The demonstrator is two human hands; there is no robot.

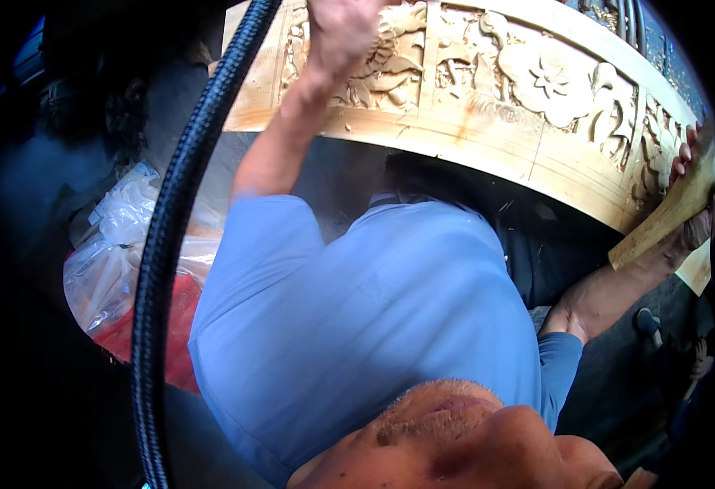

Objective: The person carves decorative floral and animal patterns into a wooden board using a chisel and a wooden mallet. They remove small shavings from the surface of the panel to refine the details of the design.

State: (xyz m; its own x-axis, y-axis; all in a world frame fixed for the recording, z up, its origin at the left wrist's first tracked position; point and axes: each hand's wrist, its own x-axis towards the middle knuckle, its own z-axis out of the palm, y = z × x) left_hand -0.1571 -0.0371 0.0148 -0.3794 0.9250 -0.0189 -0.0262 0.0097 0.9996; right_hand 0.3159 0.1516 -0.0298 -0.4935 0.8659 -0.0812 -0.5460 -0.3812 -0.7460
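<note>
A long, pale wooden panel (496, 151) stretches across the top, carved in relief with flowers and leaves. Its plain border curves along the side nearest my body. Over the panel's left part is my left hand (344, 37), smeared by motion and cut by the top edge, so its fingers do not show clearly. At the far right, my right hand (700, 226) grips a curved, flat piece of wood (666, 218). Fingertips show on the wood's far side, next to the panel's right end.
A thick black braided hose (180, 196) hangs down the left side, close to the camera. Behind it on the left are a clear plastic bag (101, 273) and a red bag (160, 334). Wood chips lie around the carving. Another person's shoe (647, 320) shows at lower right.
</note>
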